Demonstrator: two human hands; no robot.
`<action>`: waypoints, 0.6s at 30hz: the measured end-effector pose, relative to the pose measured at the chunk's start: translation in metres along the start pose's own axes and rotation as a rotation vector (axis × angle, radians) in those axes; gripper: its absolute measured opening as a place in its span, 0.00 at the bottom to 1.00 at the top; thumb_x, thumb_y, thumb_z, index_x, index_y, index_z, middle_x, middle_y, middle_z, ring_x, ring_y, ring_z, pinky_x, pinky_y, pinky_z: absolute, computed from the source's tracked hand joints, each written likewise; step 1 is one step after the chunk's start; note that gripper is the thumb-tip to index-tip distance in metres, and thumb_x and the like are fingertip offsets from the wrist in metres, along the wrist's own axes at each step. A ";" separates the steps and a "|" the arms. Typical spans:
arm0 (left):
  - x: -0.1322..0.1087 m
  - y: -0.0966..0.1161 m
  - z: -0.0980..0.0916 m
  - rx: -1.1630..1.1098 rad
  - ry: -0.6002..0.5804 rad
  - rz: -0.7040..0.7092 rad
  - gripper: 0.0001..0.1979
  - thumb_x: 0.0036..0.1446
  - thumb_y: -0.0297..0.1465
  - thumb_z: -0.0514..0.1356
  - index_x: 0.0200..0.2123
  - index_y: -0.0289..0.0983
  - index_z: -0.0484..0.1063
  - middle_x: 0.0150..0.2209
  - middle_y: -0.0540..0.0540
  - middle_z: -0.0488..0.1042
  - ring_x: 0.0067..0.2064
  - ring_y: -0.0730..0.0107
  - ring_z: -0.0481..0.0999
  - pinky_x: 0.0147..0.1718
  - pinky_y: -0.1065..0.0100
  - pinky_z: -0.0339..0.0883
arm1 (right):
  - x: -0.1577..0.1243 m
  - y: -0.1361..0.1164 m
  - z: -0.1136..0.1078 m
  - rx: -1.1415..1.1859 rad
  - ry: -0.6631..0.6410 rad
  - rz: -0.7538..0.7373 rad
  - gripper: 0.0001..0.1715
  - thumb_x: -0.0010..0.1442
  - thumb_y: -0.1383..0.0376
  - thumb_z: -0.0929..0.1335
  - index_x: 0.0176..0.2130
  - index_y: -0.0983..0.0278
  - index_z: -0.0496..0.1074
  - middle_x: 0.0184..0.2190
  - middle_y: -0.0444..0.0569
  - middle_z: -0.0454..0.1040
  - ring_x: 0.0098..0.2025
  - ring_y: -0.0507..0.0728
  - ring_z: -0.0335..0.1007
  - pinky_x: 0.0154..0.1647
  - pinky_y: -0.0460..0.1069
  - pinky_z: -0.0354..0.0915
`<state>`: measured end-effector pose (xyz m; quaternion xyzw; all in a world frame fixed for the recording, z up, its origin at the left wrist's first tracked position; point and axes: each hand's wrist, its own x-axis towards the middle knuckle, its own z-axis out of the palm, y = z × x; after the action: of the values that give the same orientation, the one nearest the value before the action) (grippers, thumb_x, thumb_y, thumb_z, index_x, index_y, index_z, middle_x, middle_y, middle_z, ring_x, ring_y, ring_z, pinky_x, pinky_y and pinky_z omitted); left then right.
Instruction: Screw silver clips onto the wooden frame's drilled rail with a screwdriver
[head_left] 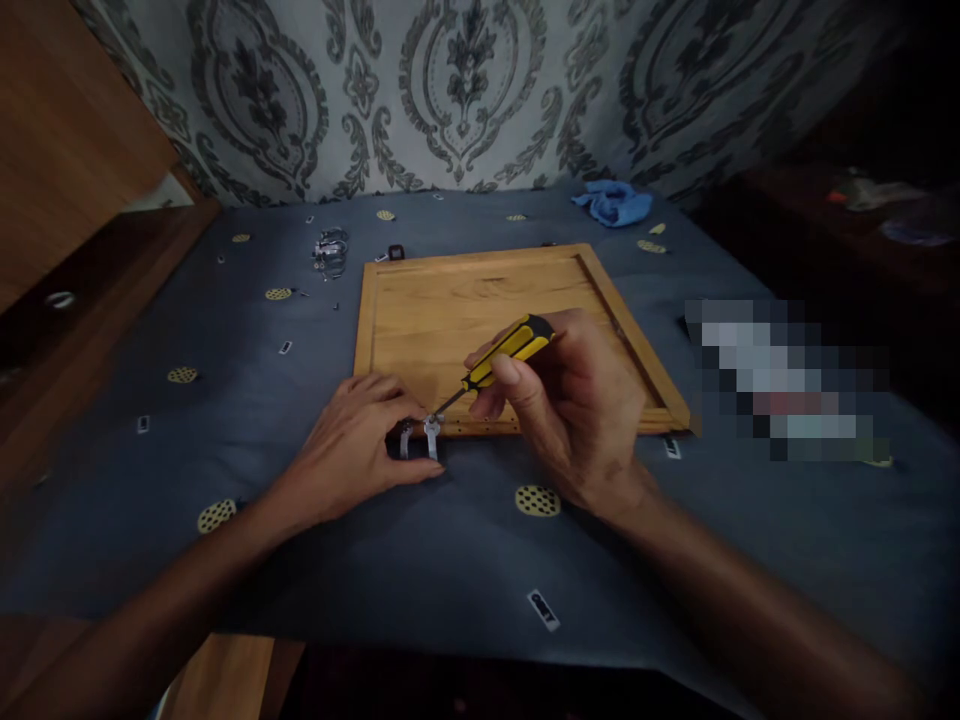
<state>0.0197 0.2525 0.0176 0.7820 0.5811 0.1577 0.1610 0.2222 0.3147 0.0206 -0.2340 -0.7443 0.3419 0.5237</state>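
My right hand (pixel 581 415) grips a yellow and black screwdriver (pixel 506 360), its shaft slanting down to the left. The screwdriver's tip meets the top of a shiny metal hook (pixel 431 438) at the near edge of a framed wooden panel (pixel 487 290). My left hand (pixel 367 430) is closed around this spot, fingers on the panel's edge and thumb below, steadying the hook. Beside it, partly under the fingers, shows a second metal piece (pixel 405 442). Small dark holes run along the panel's near edge. Any screw under the tip is too small to make out.
Several more metal hooks (pixel 331 252) lie in a pile at the back left, with small loose screws (pixel 335 306) nearby. A blue cloth (pixel 613 203) is at the back right. A blurred-out object (pixel 780 380) lies on the right of the dark patterned cloth (pixel 420 570).
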 end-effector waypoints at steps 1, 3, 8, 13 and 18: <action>0.000 0.000 0.000 0.000 -0.002 0.000 0.16 0.52 0.40 0.75 0.40 0.40 0.79 0.41 0.47 0.78 0.47 0.55 0.77 0.49 0.54 0.66 | 0.000 0.000 0.000 0.000 -0.001 0.002 0.08 0.72 0.58 0.67 0.41 0.57 0.65 0.26 0.39 0.71 0.23 0.50 0.73 0.23 0.47 0.70; 0.000 0.000 0.000 -0.001 0.002 0.002 0.15 0.52 0.40 0.75 0.40 0.40 0.80 0.42 0.47 0.78 0.47 0.55 0.77 0.49 0.54 0.66 | 0.001 0.000 0.001 0.006 -0.008 0.007 0.08 0.72 0.58 0.67 0.41 0.57 0.64 0.25 0.38 0.71 0.23 0.51 0.73 0.23 0.47 0.70; 0.000 -0.001 0.000 0.004 -0.001 0.005 0.16 0.53 0.41 0.75 0.40 0.40 0.80 0.42 0.47 0.78 0.47 0.55 0.77 0.48 0.54 0.67 | 0.001 -0.001 0.002 0.015 -0.024 0.014 0.07 0.71 0.60 0.68 0.42 0.58 0.64 0.26 0.39 0.71 0.24 0.51 0.74 0.24 0.47 0.71; 0.000 -0.001 0.000 0.000 -0.011 -0.002 0.16 0.53 0.41 0.75 0.41 0.40 0.80 0.44 0.46 0.78 0.49 0.52 0.77 0.51 0.52 0.67 | -0.001 -0.001 0.003 0.040 -0.042 0.020 0.06 0.70 0.62 0.68 0.41 0.58 0.64 0.27 0.38 0.71 0.25 0.49 0.73 0.26 0.46 0.70; 0.000 -0.001 0.000 -0.020 -0.012 0.006 0.17 0.52 0.40 0.75 0.43 0.41 0.80 0.51 0.44 0.79 0.55 0.50 0.76 0.56 0.48 0.66 | 0.007 -0.003 0.006 -0.046 -0.089 0.040 0.11 0.68 0.58 0.70 0.38 0.57 0.64 0.27 0.41 0.70 0.26 0.52 0.69 0.23 0.48 0.66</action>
<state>0.0191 0.2531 0.0169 0.7831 0.5762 0.1592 0.1716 0.2142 0.3164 0.0256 -0.2453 -0.7699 0.3450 0.4775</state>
